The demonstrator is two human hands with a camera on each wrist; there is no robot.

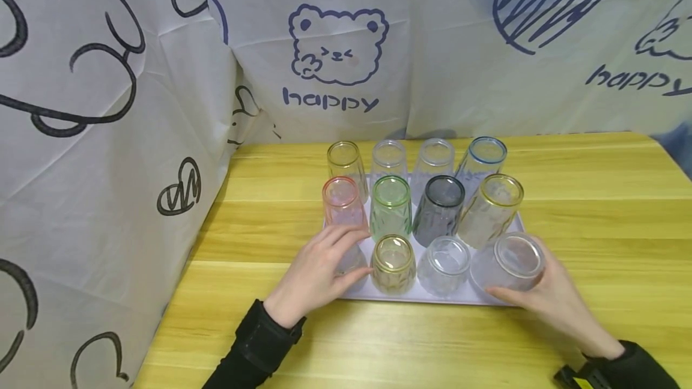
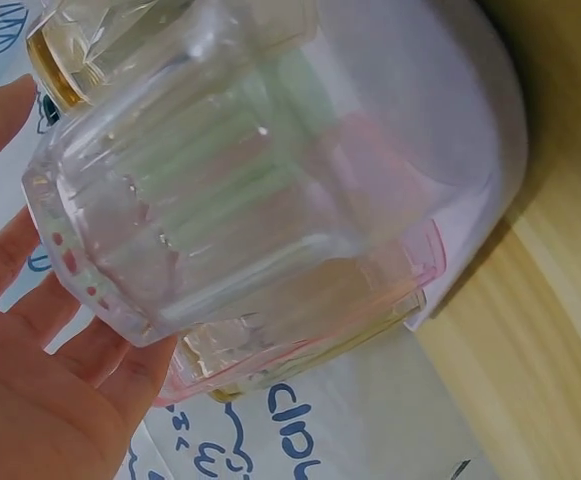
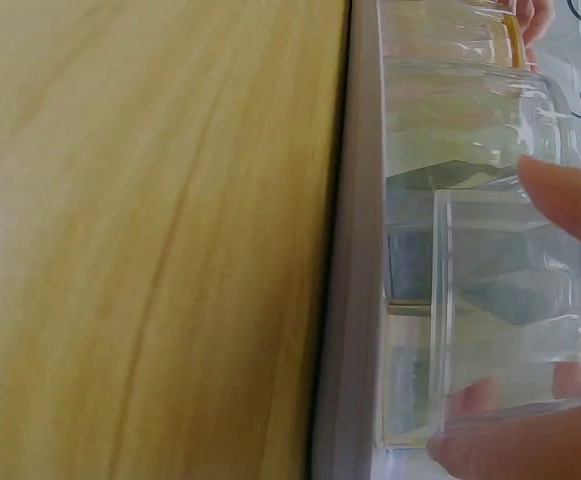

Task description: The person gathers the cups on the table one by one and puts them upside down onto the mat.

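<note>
My right hand [image 1: 559,302] holds an upside-down clear glass [image 1: 505,263] at the front right corner of a pale lilac tray [image 1: 427,301]. In the right wrist view its rim stands off the tray, between thumb and fingers. My left hand [image 1: 319,266] is spread around another inverted clear glass [image 2: 220,190] at the tray's front left, partly hidden in the head view. The left fingers [image 2: 90,350] lie at its base edge, with the thumb apart from it. Between the hands stand a short amber glass [image 1: 393,266] and a short clear glass [image 1: 444,264].
Behind them on the tray stand inverted pink [image 1: 343,203], green [image 1: 391,209], dark grey [image 1: 439,212] and yellow-rimmed [image 1: 491,212] glasses. A further row holds amber [image 1: 346,161], clear [image 1: 389,161] and blue-rimmed [image 1: 483,161] glasses. Drawn-on cloth [image 1: 335,125] hangs behind the wooden table [image 1: 259,209].
</note>
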